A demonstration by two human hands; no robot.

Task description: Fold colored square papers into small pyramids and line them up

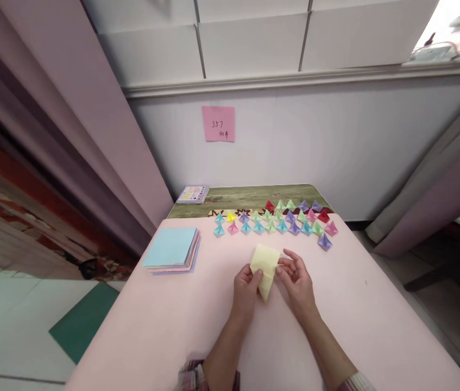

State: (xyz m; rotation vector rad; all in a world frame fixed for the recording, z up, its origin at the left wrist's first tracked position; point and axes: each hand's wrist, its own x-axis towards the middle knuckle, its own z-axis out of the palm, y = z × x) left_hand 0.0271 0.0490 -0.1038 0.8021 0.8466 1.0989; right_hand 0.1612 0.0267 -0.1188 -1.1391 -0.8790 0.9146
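Observation:
A pale yellow folded paper [265, 266] is held just above the pink table [197, 326] near its middle. My left hand [246, 288] pinches its left edge with curled fingers. My right hand [297, 277] grips the right edge, with some fingers loosely spread. Beyond the paper, several small folded paper shapes [278, 220] in many colours lie in rows near the table's far edge.
A stack of coloured paper squares [171, 248], blue on top, lies at the left of the table. A small paper pack [193, 194] sits on the green surface behind. A pink note [218, 124] is stuck to the wall. A green sheet [83, 320] lies on the floor at left.

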